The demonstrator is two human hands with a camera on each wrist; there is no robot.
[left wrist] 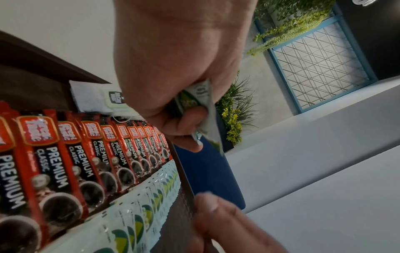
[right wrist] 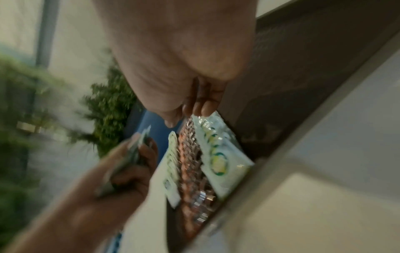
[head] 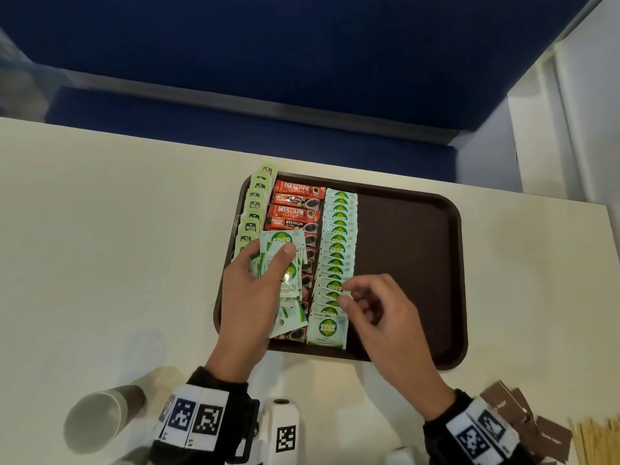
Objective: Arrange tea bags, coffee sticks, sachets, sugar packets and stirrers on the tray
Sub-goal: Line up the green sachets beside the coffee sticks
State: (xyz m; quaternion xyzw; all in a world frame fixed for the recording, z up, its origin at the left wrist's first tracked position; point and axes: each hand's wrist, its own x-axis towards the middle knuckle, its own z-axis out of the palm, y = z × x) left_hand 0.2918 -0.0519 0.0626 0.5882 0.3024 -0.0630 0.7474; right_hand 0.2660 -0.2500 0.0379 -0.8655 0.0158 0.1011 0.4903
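green sachet row (head: 336,260) runs lengthwise, near-to-far on tray (head: 409,263).

A dark brown rectangular plastic tray (head: 412,263) lies flat on the counter. Along the tray's left rim runs a column of pale green tea bags (head: 254,209). Just right of them sits a row of overlapping red coffee sticks (head: 295,209), then a neat overlapped column of white-and-green Coco sachets (head: 338,250). A fanned bunch of Coco sachets (head: 285,263) is held above the tray's near-left part. Near the tray's front-right corner lie brown sugar packets (head: 523,417) and pale wooden stirrers (head: 599,441).
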